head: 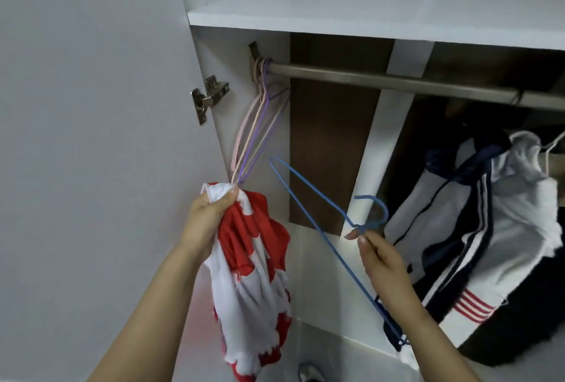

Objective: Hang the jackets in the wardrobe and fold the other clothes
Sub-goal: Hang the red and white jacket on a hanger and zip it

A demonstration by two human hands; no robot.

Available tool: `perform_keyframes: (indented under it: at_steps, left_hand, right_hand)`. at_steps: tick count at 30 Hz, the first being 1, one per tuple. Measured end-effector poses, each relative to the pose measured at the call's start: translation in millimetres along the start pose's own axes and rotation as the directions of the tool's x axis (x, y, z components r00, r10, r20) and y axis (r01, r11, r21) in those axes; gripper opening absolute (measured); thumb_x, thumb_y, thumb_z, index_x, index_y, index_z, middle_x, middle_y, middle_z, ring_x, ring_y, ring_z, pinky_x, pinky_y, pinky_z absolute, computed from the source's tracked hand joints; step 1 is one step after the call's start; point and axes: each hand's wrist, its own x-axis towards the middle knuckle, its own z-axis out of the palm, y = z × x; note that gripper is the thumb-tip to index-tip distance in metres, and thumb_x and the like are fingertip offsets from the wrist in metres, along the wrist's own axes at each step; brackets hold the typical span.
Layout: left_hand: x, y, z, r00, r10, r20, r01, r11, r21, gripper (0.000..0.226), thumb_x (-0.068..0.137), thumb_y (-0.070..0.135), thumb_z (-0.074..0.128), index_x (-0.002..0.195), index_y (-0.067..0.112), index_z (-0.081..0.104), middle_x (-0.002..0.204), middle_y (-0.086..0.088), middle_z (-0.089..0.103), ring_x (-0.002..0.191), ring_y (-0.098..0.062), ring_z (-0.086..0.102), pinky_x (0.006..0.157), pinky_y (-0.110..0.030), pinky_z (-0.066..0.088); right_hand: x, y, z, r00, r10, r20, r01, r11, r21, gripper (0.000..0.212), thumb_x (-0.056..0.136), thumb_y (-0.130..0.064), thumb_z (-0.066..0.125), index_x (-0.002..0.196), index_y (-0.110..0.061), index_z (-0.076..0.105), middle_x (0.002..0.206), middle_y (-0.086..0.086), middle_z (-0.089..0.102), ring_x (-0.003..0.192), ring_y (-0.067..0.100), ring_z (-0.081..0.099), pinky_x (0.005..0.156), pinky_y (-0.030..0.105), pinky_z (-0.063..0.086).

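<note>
My left hand grips the top of a bunched red and white garment that hangs down in front of the open wardrobe. My right hand pinches a blue wire hanger just below its hook; the hanger tilts up to the left and carries nothing. A metal rail runs across the wardrobe under a white shelf. On the right of the rail hangs a white jacket with dark stripes and red bars.
Several thin pastel hangers hang bare at the rail's left end, against the side wall near a door hinge. The open wardrobe door fills the left. A dark garment lies low on the right.
</note>
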Motion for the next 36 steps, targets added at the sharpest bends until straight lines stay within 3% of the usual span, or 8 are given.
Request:
perform_keyframes:
  at_steps: [5,8,14,18,26,29,33,36]
  left_hand:
    - [-16,-9,-13,0.998,0.053,0.016,-0.054,0.991,0.122,0.042,0.098,0.01,0.054,0.062,0.02,0.072,0.068,0.004,0.07,0.069,-0.008,0.064,0.076,-0.022,0.051]
    - [-25,-10,-19,0.998,0.051,0.041,-0.058,0.983,0.173,0.03,0.097,0.01,0.057,0.072,0.017,0.072,0.069,0.007,0.071,0.066,-0.002,0.064,0.07,-0.018,0.051]
    - [-35,-9,-24,0.997,0.067,0.028,-0.072,0.969,0.238,0.017,0.095,0.014,0.063,0.081,0.02,0.071,0.068,0.013,0.072,0.065,0.002,0.066,0.064,-0.013,0.052]
    - [-54,-5,-18,0.989,-0.053,0.138,0.002,0.939,0.345,0.01,0.092,0.028,0.067,0.09,0.02,0.072,0.075,0.012,0.075,0.07,-0.003,0.071,0.058,-0.011,0.05]
    - [-126,11,37,0.836,-0.151,0.527,-0.135,0.875,0.466,0.011,0.091,0.028,0.065,0.098,0.027,0.074,0.091,0.017,0.075,0.086,0.003,0.069,0.073,-0.009,0.051]
    - [-126,8,38,0.846,-0.175,0.505,-0.267,0.68,0.683,0.025,0.093,0.031,0.063,0.113,0.017,0.07,0.105,0.012,0.068,0.091,0.004,0.063,0.08,-0.006,0.047]
    - [-121,-7,30,0.897,0.098,0.431,-0.442,0.18,0.879,0.043,0.087,0.043,0.07,0.109,0.006,0.066,0.114,-0.003,0.055,0.103,-0.019,0.053,0.088,-0.027,0.043]
    - [-122,-13,34,0.853,0.335,0.399,-0.466,0.149,0.872,0.063,0.075,0.056,0.075,0.115,0.011,0.057,0.118,-0.007,0.054,0.106,-0.026,0.05,0.094,-0.04,0.038]
  right_hand:
    - [-87,-6,-8,0.993,0.117,-0.004,-0.115,0.983,0.143,0.03,0.095,-0.037,0.045,0.078,-0.024,0.067,0.052,-0.008,0.033,0.048,0.006,0.025,0.045,0.013,0.026]
    - [-132,-7,-9,0.985,0.169,-0.014,-0.165,0.973,0.162,0.032,0.096,-0.032,0.045,0.076,-0.019,0.066,0.055,0.004,0.023,0.049,0.009,0.022,0.045,0.015,0.024]
    - [-173,-10,-9,0.986,0.168,0.016,-0.168,0.981,0.097,0.033,0.102,-0.017,0.042,0.082,0.001,0.061,0.051,-0.009,0.031,0.048,0.005,0.027,0.048,0.013,0.026]
    - [-174,-7,-7,0.982,0.182,0.056,-0.185,0.982,0.041,0.033,0.104,-0.012,0.041,0.084,0.005,0.06,0.047,-0.018,0.042,0.047,-0.002,0.041,0.052,0.008,0.033]
    - [-147,-6,15,0.991,0.107,0.077,-0.108,0.994,0.012,0.035,0.103,-0.01,0.047,0.076,-0.022,0.066,0.072,-0.014,0.065,0.071,-0.001,0.057,0.073,0.014,0.043]
    - [-142,-12,17,0.996,0.059,0.064,-0.064,0.995,0.071,0.042,0.104,-0.015,0.046,0.073,-0.035,0.066,0.068,-0.011,0.061,0.065,0.001,0.054,0.067,0.016,0.043]
    - [-130,-21,8,0.998,-0.053,0.046,0.053,0.999,0.003,0.029,0.102,-0.024,0.05,0.079,-0.03,0.067,0.074,0.0,0.065,0.064,0.01,0.057,0.063,0.025,0.046]
    - [-120,-29,-3,0.99,-0.119,0.082,0.121,0.992,-0.018,0.026,0.1,-0.026,0.052,0.08,-0.03,0.067,0.078,0.01,0.065,0.077,0.04,0.059,0.075,0.05,0.049]
